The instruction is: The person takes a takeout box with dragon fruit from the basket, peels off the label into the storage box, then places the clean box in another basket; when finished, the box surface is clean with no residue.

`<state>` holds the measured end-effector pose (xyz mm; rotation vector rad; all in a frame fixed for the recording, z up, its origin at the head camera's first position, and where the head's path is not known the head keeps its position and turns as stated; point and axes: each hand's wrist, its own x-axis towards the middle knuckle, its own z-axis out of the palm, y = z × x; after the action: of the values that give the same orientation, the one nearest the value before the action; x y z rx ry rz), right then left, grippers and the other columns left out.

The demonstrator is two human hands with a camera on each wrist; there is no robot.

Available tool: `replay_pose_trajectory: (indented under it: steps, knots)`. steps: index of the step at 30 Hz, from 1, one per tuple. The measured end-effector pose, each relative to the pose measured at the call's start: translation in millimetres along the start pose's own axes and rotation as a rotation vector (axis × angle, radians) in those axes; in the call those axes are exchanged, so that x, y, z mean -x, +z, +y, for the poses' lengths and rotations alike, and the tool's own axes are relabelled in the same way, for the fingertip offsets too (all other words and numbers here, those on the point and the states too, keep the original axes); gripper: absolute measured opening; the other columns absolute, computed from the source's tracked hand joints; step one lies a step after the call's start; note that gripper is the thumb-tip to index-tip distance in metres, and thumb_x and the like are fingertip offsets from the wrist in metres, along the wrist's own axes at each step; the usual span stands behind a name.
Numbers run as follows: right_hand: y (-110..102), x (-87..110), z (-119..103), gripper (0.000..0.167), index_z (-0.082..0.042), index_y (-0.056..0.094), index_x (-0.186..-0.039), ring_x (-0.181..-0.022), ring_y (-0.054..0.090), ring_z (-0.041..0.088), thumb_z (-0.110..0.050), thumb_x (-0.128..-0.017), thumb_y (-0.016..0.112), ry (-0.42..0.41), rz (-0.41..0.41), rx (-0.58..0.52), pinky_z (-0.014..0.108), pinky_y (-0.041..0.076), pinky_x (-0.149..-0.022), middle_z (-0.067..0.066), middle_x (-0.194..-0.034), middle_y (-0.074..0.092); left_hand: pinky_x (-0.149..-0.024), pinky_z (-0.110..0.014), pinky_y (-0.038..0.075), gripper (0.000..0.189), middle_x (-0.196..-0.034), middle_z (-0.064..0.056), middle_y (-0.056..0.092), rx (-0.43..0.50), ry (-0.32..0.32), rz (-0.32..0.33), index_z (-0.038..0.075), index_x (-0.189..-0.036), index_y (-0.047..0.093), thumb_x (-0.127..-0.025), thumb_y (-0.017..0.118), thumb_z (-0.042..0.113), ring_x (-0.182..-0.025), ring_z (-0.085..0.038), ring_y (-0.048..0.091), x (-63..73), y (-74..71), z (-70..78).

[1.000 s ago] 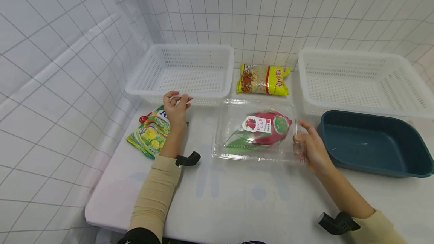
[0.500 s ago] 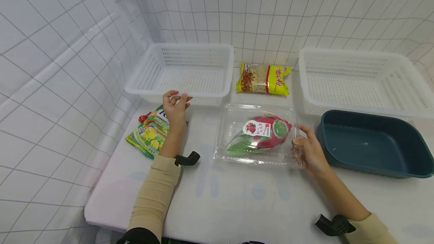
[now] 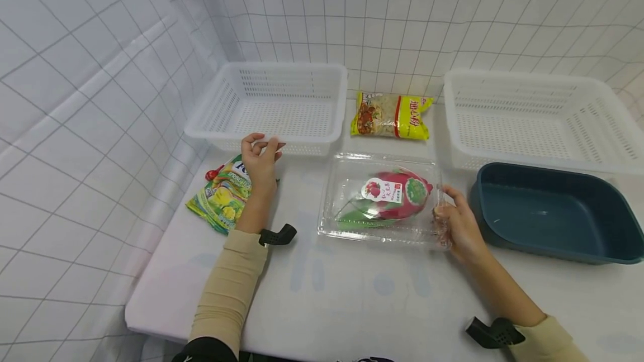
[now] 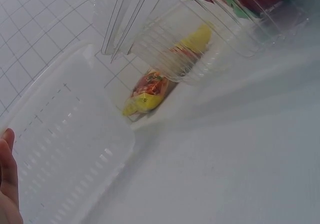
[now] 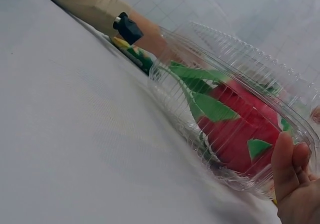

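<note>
The head view alone shows the label (image 3: pixel 382 190) above the fruit (image 3: pixel 394 211) in the clear box (image 3: pixel 347 183), and the blue tub (image 3: pixel 548 217) just right of the right hand (image 3: pixel 462 222); the right wrist view shows the ridged side wall and the red fruit with its green leaves from low down; the left wrist view catches the yellow bag (image 3: pixel 389 116) partly through the plastic.

The right hand's fingers pinch the box's right edge; the left hand (image 3: pixel 260 166) has its fingers loosely curled around nothing, at the left basket's (image 3: pixel 282 122) near rim; whether they touch it I cannot tell; the green bag (image 3: pixel 221 200) lies beside that wrist; the box sits between the two hands, in front of the yellow bag.
</note>
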<state>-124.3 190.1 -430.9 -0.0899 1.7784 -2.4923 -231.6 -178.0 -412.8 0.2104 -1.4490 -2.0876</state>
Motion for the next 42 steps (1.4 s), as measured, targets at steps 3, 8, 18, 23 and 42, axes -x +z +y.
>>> replay_pose_trajectory:
  steps: [3, 8, 18, 23, 42]
  knots:
    - [-1, 1.0, 0, 0.041, -0.012, 0.038, -0.128, -0.048, 0.047, 0.002, 0.008, -0.092, 0.039, -0.013, -0.013, -0.021, 0.015, 0.037, -0.035, -0.005, -0.068, 0.053, -0.061, -0.020, 0.052, 0.025, -0.075, -0.001, 0.059, 0.001, 0.004, -0.005, 0.014, -0.101, 0.049, -0.090, 0.065, -0.002, -0.072, -0.011, 0.069, 0.3, -0.2, -0.1]
    - [-4, 3.3, 1, 0.040, -0.011, 0.039, -0.129, -0.057, 0.052, 0.003, 0.007, -0.094, 0.041, -0.029, -0.068, -0.095, 0.015, 0.042, -0.044, -0.004, -0.076, 0.059, -0.061, -0.020, 0.052, 0.025, -0.075, -0.001, 0.059, -0.005, 0.016, -0.019, 0.014, -0.102, 0.049, -0.091, 0.065, -0.001, -0.072, -0.011, 0.069, 1.1, 0.1, 0.0]
    - [-5, 3.2, -3, 0.035, -0.013, 0.040, -0.128, -0.055, 0.050, 0.005, -0.004, -0.097, 0.053, 0.042, -0.071, -0.130, 0.015, 0.041, -0.044, -0.004, -0.076, 0.059, -0.063, -0.022, 0.053, 0.024, -0.076, -0.002, 0.059, -0.021, 0.003, -0.034, 0.014, -0.104, 0.048, -0.092, 0.065, 0.001, -0.072, -0.013, 0.068, -2.1, -1.9, 1.8]
    - [-4, 2.9, -3, 0.032, -0.015, 0.042, -0.126, -0.058, 0.053, 0.005, -0.008, -0.098, 0.054, 0.053, -0.047, -0.097, 0.017, 0.044, -0.047, -0.004, -0.075, 0.061, -0.065, -0.023, 0.053, 0.027, -0.079, -0.003, 0.057, -0.044, -0.037, -0.053, 0.015, -0.105, 0.044, -0.093, 0.062, 0.000, -0.072, -0.013, 0.068, -2.3, -2.6, 4.6]
    - [-3, 5.1, -1, 0.025, -0.012, 0.039, -0.126, -0.061, 0.050, 0.003, -0.013, -0.102, 0.044, -0.023, 0.004, 0.068, 0.017, 0.042, -0.050, -0.005, -0.079, 0.059, -0.073, -0.029, 0.048, 0.024, -0.088, -0.004, 0.056, -0.298, -0.095, -0.181, 0.010, -0.115, 0.046, -0.095, 0.056, 0.003, -0.073, -0.009, 0.064, 13.3, 8.7, 12.4]
